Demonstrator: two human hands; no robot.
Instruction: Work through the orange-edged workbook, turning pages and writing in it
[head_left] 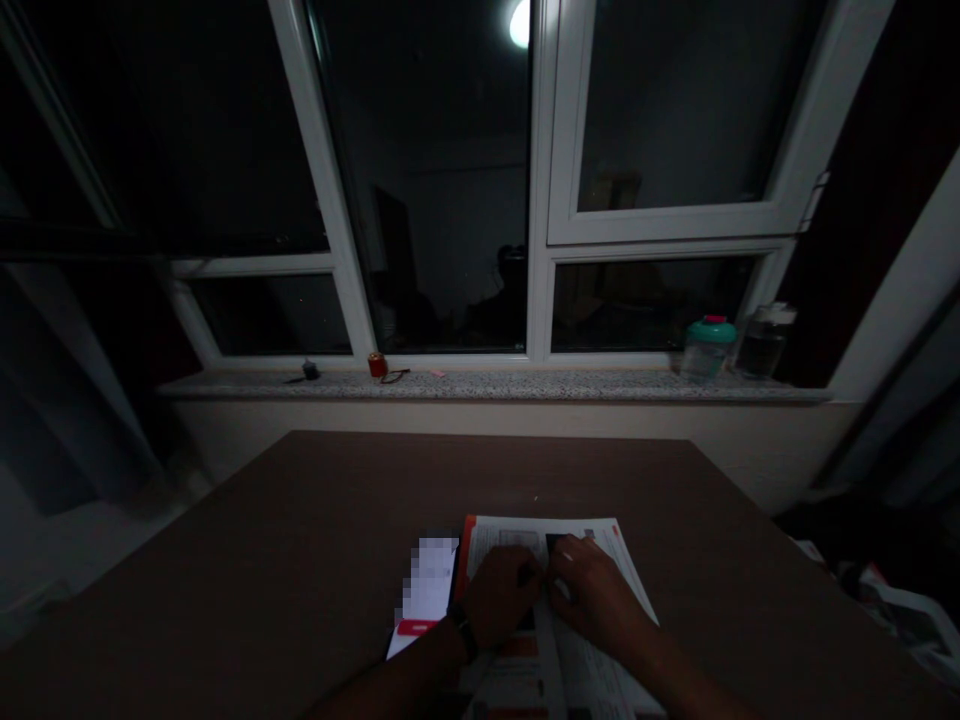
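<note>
Head view: hands (pixel 596 595) on a booklet (pixel 499 537), long axis seemingly forward.

Brown tabletop (pixel 247 560) with a booklet (pixel 510 535), seemingly open

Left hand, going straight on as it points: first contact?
Probably the right hand, just across a narrow gap above the open booklet; a small dark item between them may come first, depth unclear.
</note>
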